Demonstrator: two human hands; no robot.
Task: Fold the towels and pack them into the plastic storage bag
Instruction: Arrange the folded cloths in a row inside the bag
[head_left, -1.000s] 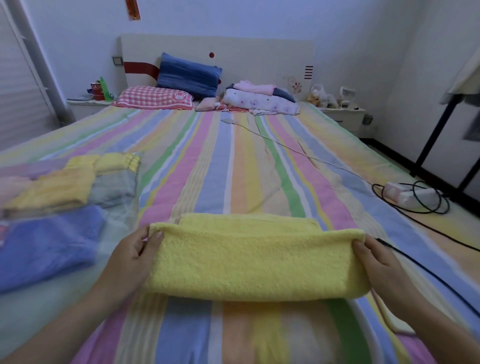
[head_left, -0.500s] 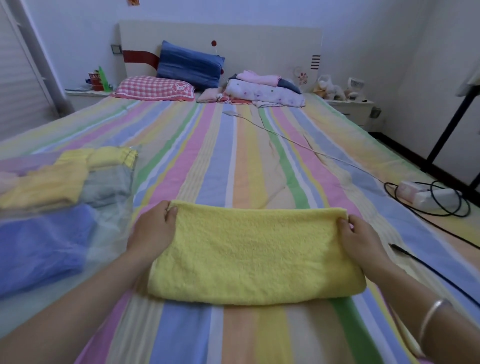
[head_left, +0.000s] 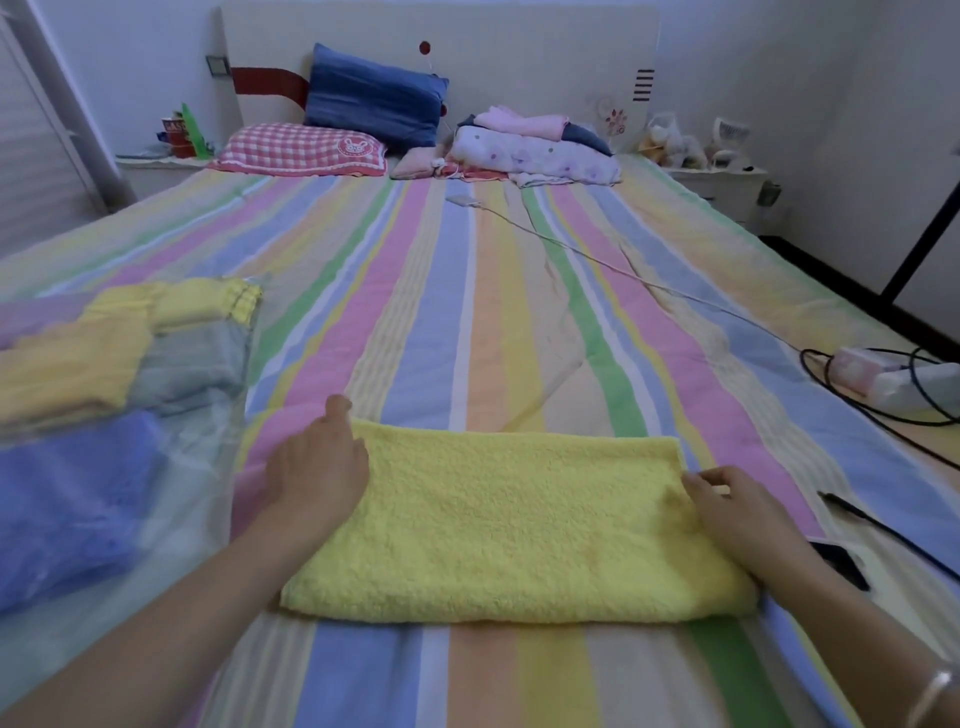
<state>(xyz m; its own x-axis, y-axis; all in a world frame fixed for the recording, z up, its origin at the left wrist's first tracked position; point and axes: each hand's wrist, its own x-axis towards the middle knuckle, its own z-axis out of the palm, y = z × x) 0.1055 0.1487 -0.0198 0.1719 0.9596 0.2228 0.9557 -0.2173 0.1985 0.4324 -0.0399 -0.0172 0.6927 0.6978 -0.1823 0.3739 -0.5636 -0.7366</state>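
Folded into a thick rectangle, the fluffy yellow terry towel (head_left: 514, 525) lies flat on the pastel striped bedsheet (head_left: 467, 291), dead centre and near. At its 9 o'clock edge rests the left hand (head_left: 317, 467), palm down and fingers loosely spread across the far left corner, pressing rather than pinching. At 3 o'clock sits the right hand (head_left: 727, 499), fingers curled lightly onto the right edge; whether any layer is actually nipped between thumb and fingers cannot be told. Over at 9 to 10 o'clock from the towel, well apart from it, lies the clear plastic storage bag (head_left: 208, 457), already holding folded yellow, grey and blue towels (head_left: 78, 493). Likely soft, light and limp in handling: thick pile, rounded folded edges, no stiffness to hold a shape if lifted by one corner. Probably grippy against the cotton sheet, so better lifted than dragged. Best taken at both short ends, fingers slid beneath and thumbs on top, clamping all layers together so the fold stays shut. Worth minding the black cable (head_left: 883, 530) just beside the towel at 3 o'clock.
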